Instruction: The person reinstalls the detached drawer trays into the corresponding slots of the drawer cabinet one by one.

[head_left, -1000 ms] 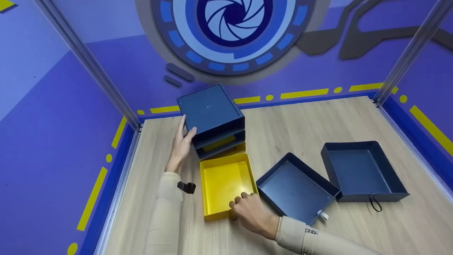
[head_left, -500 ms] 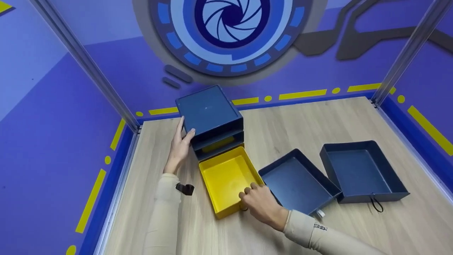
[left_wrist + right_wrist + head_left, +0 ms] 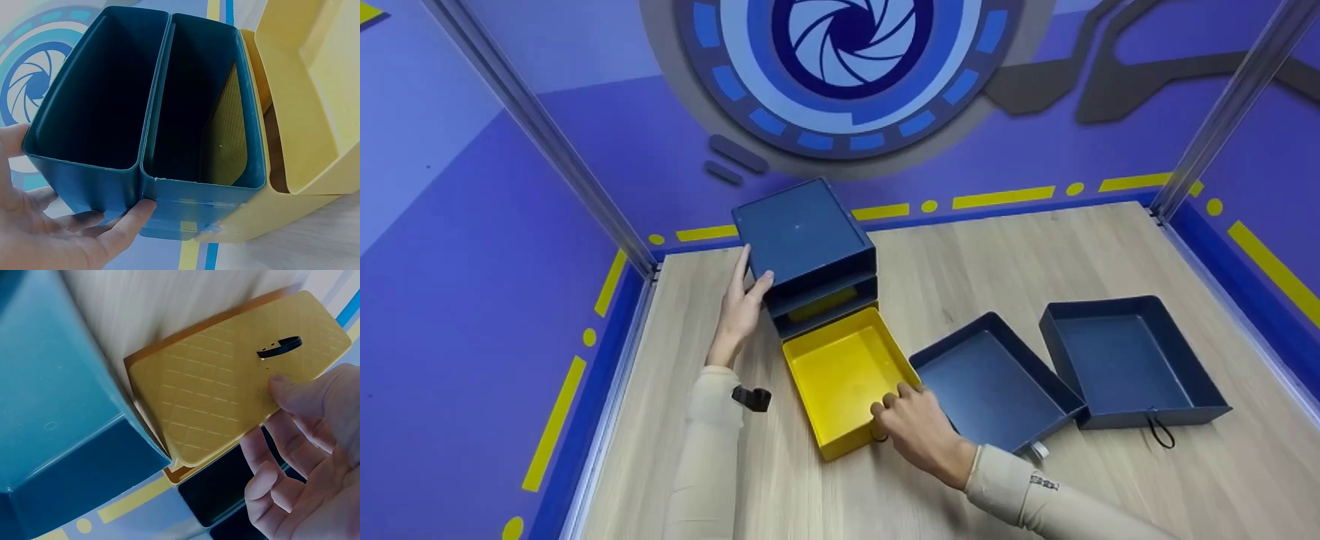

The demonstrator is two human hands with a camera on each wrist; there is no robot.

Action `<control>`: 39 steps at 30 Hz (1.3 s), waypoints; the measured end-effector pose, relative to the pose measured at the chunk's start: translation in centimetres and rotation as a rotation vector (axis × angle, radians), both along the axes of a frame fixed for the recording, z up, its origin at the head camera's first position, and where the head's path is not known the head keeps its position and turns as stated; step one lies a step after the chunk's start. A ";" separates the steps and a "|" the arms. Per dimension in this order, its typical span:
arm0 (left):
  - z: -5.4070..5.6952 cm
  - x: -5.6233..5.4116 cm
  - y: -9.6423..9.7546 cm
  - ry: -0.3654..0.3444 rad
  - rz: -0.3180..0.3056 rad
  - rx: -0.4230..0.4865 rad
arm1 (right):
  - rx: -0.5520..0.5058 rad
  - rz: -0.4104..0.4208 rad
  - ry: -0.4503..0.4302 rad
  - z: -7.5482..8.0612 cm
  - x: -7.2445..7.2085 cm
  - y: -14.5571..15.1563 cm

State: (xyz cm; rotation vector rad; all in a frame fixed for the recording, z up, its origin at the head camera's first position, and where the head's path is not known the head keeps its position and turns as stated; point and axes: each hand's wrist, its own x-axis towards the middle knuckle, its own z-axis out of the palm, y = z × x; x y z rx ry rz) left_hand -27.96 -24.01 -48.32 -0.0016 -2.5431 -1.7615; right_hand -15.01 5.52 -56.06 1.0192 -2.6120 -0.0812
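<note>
A dark blue drawer cabinet (image 3: 802, 240) stands at the back left of the wooden table (image 3: 960, 255). My left hand (image 3: 741, 309) lies flat against its left side, thumb on the front edge. In the left wrist view the cabinet (image 3: 84, 180) shows two empty slots, and the left hand (image 3: 50, 242) touches its edge with the thumb. A yellow drawer (image 3: 840, 371) sticks far out of the bottom slot. My right hand (image 3: 915, 427) grips its front right corner, fingers curled over the rim. The right wrist view shows the right hand (image 3: 304, 455) beside the yellow drawer's front (image 3: 219, 394) and black loop pull (image 3: 279, 347).
Two dark blue drawers lie on the table right of the yellow one, the nearer (image 3: 994, 382) angled, the farther (image 3: 1125, 364) with a black loop pull. Purple walls and metal posts (image 3: 540, 135) close in the table at the back and sides.
The right hand has swung the yellow drawer's front end to the right and pushed it a little toward the cabinet. The left hand has stayed on the cabinet.
</note>
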 end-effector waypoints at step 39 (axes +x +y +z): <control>-0.3 -0.2 -0.2 0.026 -0.008 0.013 | -0.142 0.054 0.203 -1.2 -1.3 0.1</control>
